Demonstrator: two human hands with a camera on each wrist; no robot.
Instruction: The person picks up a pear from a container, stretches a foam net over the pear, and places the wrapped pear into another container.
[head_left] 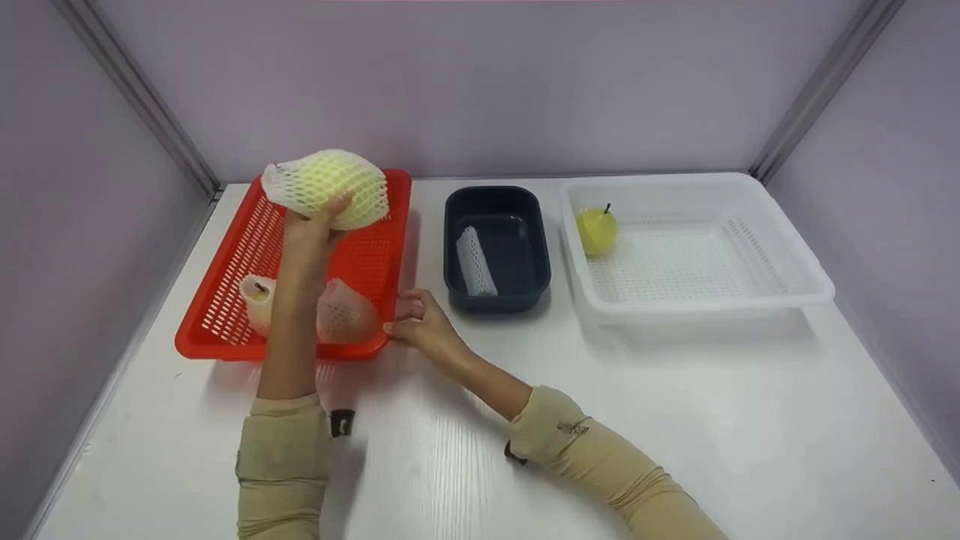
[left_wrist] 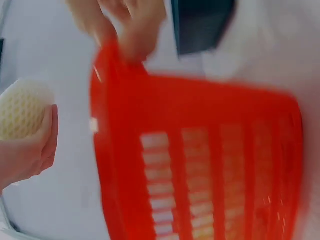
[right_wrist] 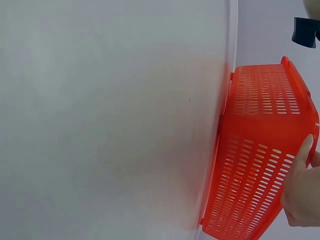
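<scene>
My left hand (head_left: 309, 236) grips a yellow pear in a white foam net (head_left: 334, 176), raised over the red basket (head_left: 225, 349); in the left wrist view, the fingers lie along one side of the netted pear (left_wrist: 22, 112). My right hand (head_left: 435, 334) pinches the basket's rim at its near right corner. The right wrist view shows the thumb on the outside of that rim. Inside the basket sit two more netted fruits, a pear (head_left: 257, 307) with its stem showing at the left and another (head_left: 346, 313) at the right, both partly covered by the left arm or net.
A dark blue bin (head_left: 499, 303) stands right of the red basket, with an empty foam net (head_left: 475, 262) lying in it. Farther right is a white basket (head_left: 720, 306) with a bare yellow pear (head_left: 598, 231) at its left wall. Upright panels enclose the white table (head_left: 450, 480).
</scene>
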